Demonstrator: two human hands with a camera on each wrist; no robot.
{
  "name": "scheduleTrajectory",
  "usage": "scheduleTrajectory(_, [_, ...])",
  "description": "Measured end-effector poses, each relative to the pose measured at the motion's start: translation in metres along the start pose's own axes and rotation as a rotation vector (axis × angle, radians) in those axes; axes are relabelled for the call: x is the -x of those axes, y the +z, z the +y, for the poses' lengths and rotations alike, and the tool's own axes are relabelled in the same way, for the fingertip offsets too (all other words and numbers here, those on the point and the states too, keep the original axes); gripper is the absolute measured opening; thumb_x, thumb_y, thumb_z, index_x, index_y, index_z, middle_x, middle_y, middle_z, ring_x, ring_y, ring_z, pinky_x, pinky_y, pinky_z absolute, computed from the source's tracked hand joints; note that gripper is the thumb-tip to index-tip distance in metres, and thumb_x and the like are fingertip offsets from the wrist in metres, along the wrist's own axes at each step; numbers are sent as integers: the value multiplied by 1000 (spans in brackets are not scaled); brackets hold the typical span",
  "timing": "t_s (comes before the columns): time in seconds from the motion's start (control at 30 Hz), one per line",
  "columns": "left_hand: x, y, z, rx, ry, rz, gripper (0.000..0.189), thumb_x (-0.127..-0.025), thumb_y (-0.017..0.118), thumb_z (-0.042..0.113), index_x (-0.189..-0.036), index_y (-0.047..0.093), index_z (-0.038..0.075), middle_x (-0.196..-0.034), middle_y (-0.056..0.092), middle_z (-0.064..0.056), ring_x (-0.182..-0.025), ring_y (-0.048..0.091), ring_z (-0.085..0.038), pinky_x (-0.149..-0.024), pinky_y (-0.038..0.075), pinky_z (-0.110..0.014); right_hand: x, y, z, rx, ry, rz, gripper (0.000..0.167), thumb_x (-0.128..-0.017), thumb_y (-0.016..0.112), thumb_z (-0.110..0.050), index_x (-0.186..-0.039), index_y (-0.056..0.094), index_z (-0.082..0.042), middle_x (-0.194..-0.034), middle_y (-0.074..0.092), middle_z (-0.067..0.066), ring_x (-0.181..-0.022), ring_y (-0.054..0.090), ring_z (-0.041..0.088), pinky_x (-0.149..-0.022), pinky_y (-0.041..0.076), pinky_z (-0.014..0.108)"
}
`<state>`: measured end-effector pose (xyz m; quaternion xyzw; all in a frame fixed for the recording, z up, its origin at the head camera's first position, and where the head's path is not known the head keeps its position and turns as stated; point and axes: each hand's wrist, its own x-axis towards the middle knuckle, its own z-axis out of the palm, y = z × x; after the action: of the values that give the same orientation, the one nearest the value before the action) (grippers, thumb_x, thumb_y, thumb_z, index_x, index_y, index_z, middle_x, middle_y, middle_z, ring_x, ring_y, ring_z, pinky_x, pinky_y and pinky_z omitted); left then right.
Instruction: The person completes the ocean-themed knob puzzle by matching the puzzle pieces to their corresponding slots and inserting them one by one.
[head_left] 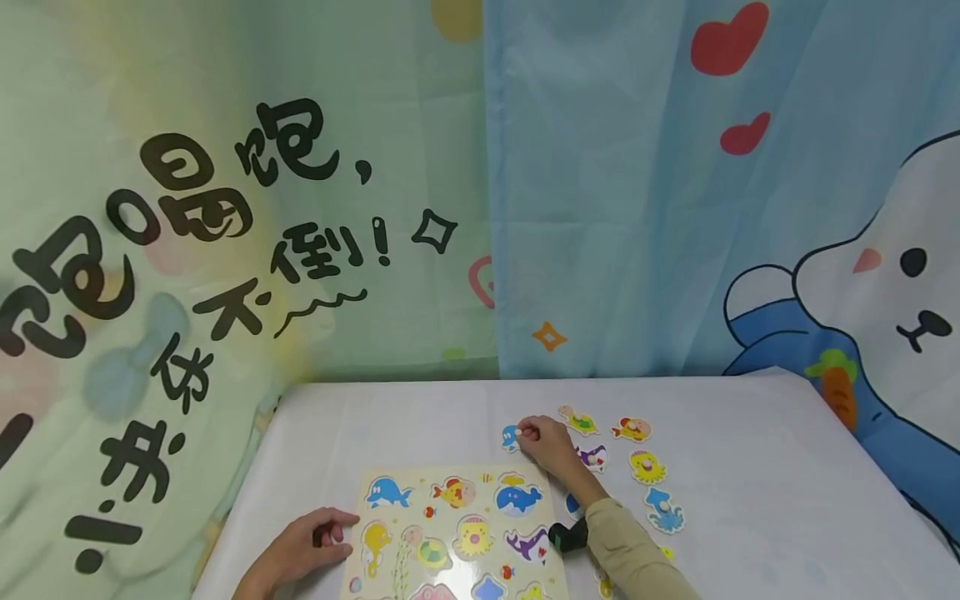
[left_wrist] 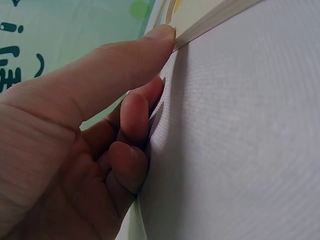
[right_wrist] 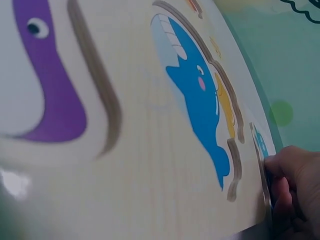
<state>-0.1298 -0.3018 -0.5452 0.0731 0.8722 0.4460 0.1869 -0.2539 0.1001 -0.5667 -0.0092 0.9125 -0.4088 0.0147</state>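
My right hand [head_left: 551, 446] pinches a small blue puzzle piece [head_left: 509, 437] by its right side, just beyond the board's top right corner. The same hand [right_wrist: 297, 177] and the blue piece [right_wrist: 261, 140] show past the board's edge in the right wrist view. A pale wooden puzzle board [head_left: 408, 476] bears sea-animal pictures in cut recesses, among them a blue whale [right_wrist: 200, 95]. At the board's left edge rests my left hand [head_left: 307, 542]. Its thumb [left_wrist: 125, 62] lies fairly straight with the tip at the board's edge, while the other fingers bend loosely against the white cloth.
Loose pieces lie right of the board: a turtle [head_left: 581, 422], a fish [head_left: 632, 429], a purple shark [head_left: 593, 457], a yellow octopus [head_left: 647, 467] and a blue squid [head_left: 664, 510]. My right sleeve [head_left: 630, 550] covers others. Printed curtains [head_left: 585, 208] hang behind the white table [head_left: 787, 517].
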Motion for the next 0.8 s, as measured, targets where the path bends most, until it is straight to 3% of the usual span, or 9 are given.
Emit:
scheduleTrajectory(0.13, [0,0,-2,-1,17,-7,42,-82,76,25,-118,66,6,-87,52,-1,-73,46,-2,-64,38,-20,1,2,-2,21,-4,-24,15,-89,65,-13,-103,66,-7,-85,55,3,-82,51,15,-75,45,26])
scheduleTrajectory(0.27, [-2,1,-5,-4,23,3,42,-81,77,25,-117,66,7,-87,52,-1,-73,46,-2,-64,38,-20,1,2,-9,47,-60,-41,9,-90,63,-12,-98,65,-7,-83,52,3,-82,49,15,-72,42,26])
scheduleTrajectory(0.53, [-3,1,-4,19,-11,20,42,-79,79,24,-116,67,8,-87,53,-2,-73,46,-4,-64,38,-20,15,10,-41,63,-145,-72,4,-88,64,-11,-90,64,-8,-78,50,0,-77,48,13,-70,40,25])
scheduleTrajectory(0.8, [-3,0,-3,30,-17,24,43,-79,79,25,-116,67,8,-87,53,-2,-74,47,-4,-64,38,-20,34,31,-79,52,-318,-97,3,-82,65,-8,-84,65,-5,-75,50,-1,-67,44,9,-61,36,20])
